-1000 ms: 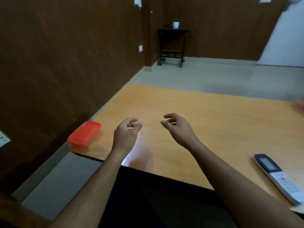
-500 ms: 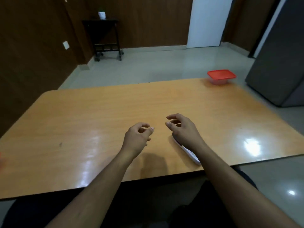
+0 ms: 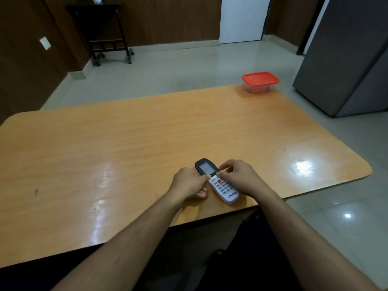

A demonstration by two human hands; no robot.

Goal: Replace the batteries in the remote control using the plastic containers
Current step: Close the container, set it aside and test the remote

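Note:
A white remote control [image 3: 225, 190] with a dark screen end lies face up on the wooden table [image 3: 126, 143], near its front edge. My left hand [image 3: 188, 184] presses fingers against the remote's left side. From the other side, my right hand [image 3: 238, 177] curls over it, fingertips on its right edge just below the screen. Both hands pinch the remote at its middle while it rests flat. A clear plastic container with a red lid [image 3: 260, 80] stands closed at the table's far right corner, well away from both hands.
A tall grey cabinet [image 3: 346, 59] stands close to the table's right side. A black wheeled stand [image 3: 105, 34] is against the far wall at the left, and a white door [image 3: 241, 17] is behind. A bright light glare sits on the table's right part.
The view has swung right, so the left red-lidded container is out of frame. Both hands dropped from hovering with loose fingers onto the remote and closed on its sides.

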